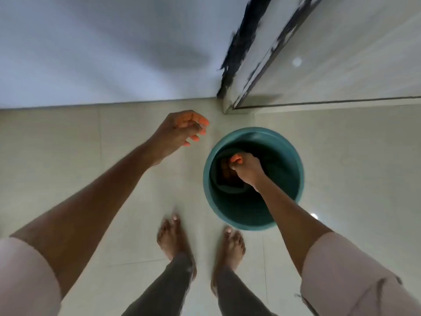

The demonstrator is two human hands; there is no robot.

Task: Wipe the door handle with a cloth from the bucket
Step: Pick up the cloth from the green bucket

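Pale glossy floor tiles (91, 201) meet a white wall (102, 46) at twelve o'clock, a chipped dark-edged door frame (246, 65) at one o'clock. No writing is readable. Bare feet (173, 240) stand at six. Just beyond, a teal bucket (293, 156) holds the right hand (247, 168), fingers pinched on a dark cloth (227, 176). The left hand (182, 131) hovers at eleven, fingers loosely curled, empty.

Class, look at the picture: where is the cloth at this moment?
In the head view, the dark cloth lies inside the teal bucket on the floor, right of centre, under the right hand.
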